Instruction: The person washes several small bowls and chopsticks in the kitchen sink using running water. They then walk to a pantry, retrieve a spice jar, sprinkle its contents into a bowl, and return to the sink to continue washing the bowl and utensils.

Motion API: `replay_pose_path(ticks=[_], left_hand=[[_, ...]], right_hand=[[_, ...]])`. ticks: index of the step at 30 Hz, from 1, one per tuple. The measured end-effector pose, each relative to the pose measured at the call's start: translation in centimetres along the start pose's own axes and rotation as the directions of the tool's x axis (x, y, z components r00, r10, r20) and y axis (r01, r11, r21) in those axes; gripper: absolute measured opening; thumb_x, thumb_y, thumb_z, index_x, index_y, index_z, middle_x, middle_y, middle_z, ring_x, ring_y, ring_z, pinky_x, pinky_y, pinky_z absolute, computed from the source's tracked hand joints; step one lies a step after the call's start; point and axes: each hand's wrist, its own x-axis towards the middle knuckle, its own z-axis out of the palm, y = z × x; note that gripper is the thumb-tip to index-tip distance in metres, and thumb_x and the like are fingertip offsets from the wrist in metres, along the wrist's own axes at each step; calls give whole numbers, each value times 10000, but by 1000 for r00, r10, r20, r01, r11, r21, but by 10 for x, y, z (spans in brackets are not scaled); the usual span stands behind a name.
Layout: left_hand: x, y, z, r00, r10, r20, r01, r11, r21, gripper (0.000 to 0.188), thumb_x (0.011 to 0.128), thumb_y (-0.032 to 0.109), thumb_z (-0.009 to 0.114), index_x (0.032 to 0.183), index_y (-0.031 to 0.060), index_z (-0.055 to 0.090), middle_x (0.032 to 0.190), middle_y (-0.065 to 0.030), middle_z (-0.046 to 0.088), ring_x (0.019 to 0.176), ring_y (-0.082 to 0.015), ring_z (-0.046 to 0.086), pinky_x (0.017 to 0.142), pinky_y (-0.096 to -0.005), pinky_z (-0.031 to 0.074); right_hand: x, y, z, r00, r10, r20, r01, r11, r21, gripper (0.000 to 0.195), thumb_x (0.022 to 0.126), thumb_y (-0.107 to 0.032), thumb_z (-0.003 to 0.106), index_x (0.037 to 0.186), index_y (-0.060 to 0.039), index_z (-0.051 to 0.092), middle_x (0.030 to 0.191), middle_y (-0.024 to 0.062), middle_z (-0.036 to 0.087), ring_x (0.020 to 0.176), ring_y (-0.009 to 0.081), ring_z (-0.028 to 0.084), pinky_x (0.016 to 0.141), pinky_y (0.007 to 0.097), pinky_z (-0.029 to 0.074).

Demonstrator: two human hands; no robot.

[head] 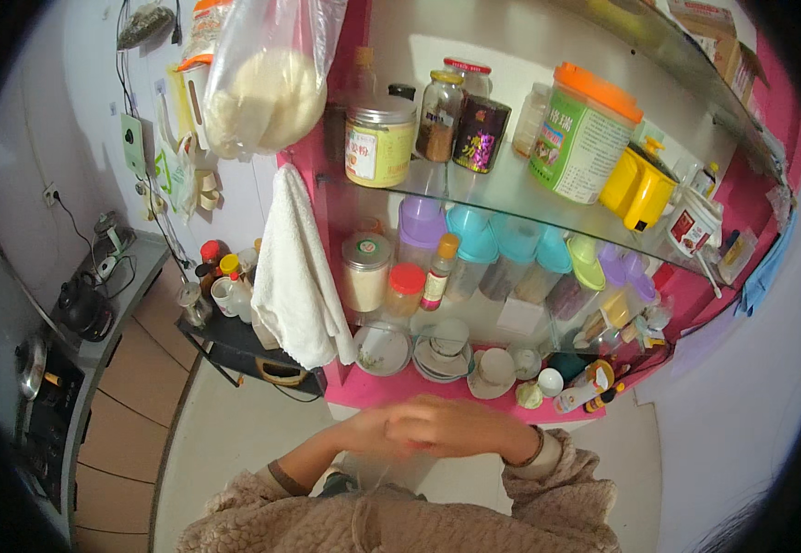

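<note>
My left hand (364, 430) and my right hand (435, 423) meet in front of my body, touching each other, with the right one lying over the left. Motion blur hides the fingers, so whether anything is between them cannot be seen. Just beyond them is the pink base (387, 395) of a shelf unit. On that base stand a white bowl with a patterned inside (382, 351), a stack of bowls and plates (442, 356), and a small white cup (550, 381).
Glass shelves (483, 200) hold jars, a green tub with an orange lid (580, 135) and lidded plastic containers (469, 242). A white towel (300, 276) and a plastic bag (269, 90) hang at the left. Further left, a counter (107, 359) carries a black kettle (82, 304).
</note>
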Motion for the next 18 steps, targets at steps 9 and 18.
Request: replay_pose_path(ticks=[9,18], left_hand=[[-12,-58,-46,743,100,-662,-51,994,94,699,672,186,713,1249,3,362,1147,-123,508,1090,-179,449,945,-306,318],[-81,-115,-51,479,-218,-850,-97,950,-298,495,747,57,632,1196,19,427,1067,-103,540,976,-170,511,852,-298,404]], right_hand=[[-29,58,-62,867,414,-276,-482,836,-261,367,622,-83,585,983,-72,524,1009,79,503,909,284,513,745,346,445],[-19,-13,-196,878,298,-374,-439,813,-383,478,565,-84,604,1037,-46,538,1000,124,536,876,293,539,739,335,448]])
